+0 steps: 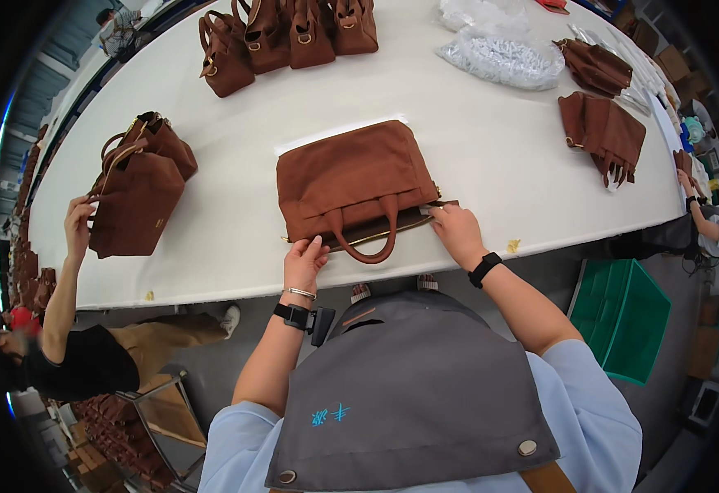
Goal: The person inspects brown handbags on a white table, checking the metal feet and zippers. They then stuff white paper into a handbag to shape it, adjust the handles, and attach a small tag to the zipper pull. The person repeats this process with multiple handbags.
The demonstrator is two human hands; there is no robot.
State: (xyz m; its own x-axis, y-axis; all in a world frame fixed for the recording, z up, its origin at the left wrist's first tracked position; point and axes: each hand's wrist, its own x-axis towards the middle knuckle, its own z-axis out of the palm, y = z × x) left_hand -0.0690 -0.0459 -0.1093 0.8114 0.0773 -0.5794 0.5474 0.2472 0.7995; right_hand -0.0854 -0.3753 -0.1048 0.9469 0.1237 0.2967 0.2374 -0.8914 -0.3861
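Brown, leather-look handbag (355,168), as seen in the head view, is laid flat at the middle of the near edge of a broad white worktable (236,177), its mouth turned toward that edge. A rolled brown handle (391,230) is looped toward the same edge, across a gold-toned zip (369,241) running along the mouth. The left end of the mouth is pinched between thumb and fingers of the left hand (300,261); its right end is pinched by the right hand (456,234). The hands are held apart, with the handle between them.

Near the left edge, two upright brown handbags (139,201) are stood close together, the nearer being touched by a co-worker's hand (78,222). By the far edge, four brown handbags (312,39) are set in a row. Toward the far right corner, a clear plastic sack of whitish contents (503,59) is placed, and, nearer the right edge, two slumped brown leather-look bags (604,131) are laid. Below the right part of the near edge, a green plastic crate (622,316) is seen.
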